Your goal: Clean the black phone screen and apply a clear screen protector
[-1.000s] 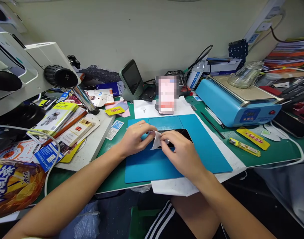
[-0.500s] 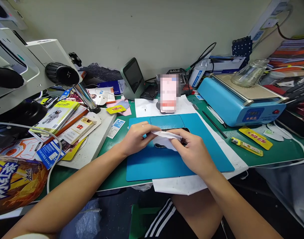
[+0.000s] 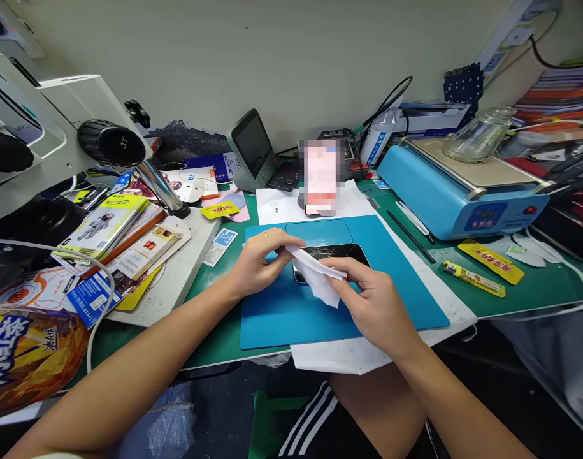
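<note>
A white wipe (image 3: 317, 275) hangs between my two hands, folded along its top edge. My left hand (image 3: 264, 261) pinches its upper left corner between thumb and fingers. On the other side, my right hand (image 3: 367, 293) grips its right edge, lower down. Beneath them a black smartphone (image 3: 341, 250) lies on the blue mat (image 3: 291, 325); the wipe and my fingers cover much of it. Its far edge and right corner show past the cloth.
A blue heated plate machine (image 3: 458, 191) with a glass jar (image 3: 480, 135) stands right. Nearer are a yellow cutter (image 3: 473, 278) and black stick (image 3: 410, 236). A microscope stand (image 3: 162, 185) and stacked boxes (image 3: 104, 223) fill the left. A lit phone (image 3: 321, 178) stands behind the mat.
The wipe has been opened out and its free part now droops lower toward me. My right hand has shifted slightly down, and more of the smartphone shows.
</note>
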`<state>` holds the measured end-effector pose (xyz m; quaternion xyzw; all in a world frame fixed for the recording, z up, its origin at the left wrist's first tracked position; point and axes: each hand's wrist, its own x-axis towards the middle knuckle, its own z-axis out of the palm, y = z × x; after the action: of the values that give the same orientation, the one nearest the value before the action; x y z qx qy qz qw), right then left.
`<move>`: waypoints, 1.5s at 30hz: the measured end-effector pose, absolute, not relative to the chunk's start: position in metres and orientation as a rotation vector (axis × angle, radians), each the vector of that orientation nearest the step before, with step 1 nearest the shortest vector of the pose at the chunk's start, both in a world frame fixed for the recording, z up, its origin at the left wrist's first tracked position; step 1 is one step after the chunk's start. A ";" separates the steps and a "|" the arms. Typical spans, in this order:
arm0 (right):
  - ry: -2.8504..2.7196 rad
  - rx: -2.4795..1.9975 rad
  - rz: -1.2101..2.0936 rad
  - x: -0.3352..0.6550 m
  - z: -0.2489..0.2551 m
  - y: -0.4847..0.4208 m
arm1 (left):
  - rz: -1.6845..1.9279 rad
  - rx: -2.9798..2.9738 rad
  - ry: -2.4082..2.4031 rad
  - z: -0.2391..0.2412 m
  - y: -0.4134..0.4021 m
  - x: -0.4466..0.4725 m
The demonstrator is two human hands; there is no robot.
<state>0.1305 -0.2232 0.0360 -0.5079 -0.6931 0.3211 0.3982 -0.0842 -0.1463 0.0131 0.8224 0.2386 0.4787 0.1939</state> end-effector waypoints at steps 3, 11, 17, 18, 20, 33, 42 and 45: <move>-1.666 -1.284 0.843 0.130 0.036 -0.224 | 1.424 2.315 0.644 0.015 -0.147 -0.083; -1.741 -1.365 0.628 0.135 0.022 -0.216 | 1.227 2.440 0.539 0.018 -0.145 -0.087; -1.877 -1.310 0.489 0.140 0.021 -0.216 | 1.076 2.477 0.634 0.014 -0.143 -0.089; -1.874 -1.297 0.480 0.141 0.021 -0.216 | 1.061 2.468 0.644 0.014 -0.143 -0.089; -1.854 -1.267 0.455 0.140 0.022 -0.216 | 1.034 2.453 0.658 0.014 -0.144 -0.090; -1.914 -1.095 0.368 0.138 0.033 -0.222 | 0.833 2.493 0.549 0.024 -0.149 -0.083; -1.817 -1.181 0.469 0.136 0.029 -0.222 | 0.902 2.509 0.623 0.026 -0.151 -0.083; -1.810 -1.181 0.490 0.135 0.030 -0.222 | 0.896 2.499 0.663 0.024 -0.151 -0.084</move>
<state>0.1350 -0.2221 0.0300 -0.4769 -0.7309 0.1978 0.4463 -0.0835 -0.1506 0.0244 0.8946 0.2372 0.3208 0.2013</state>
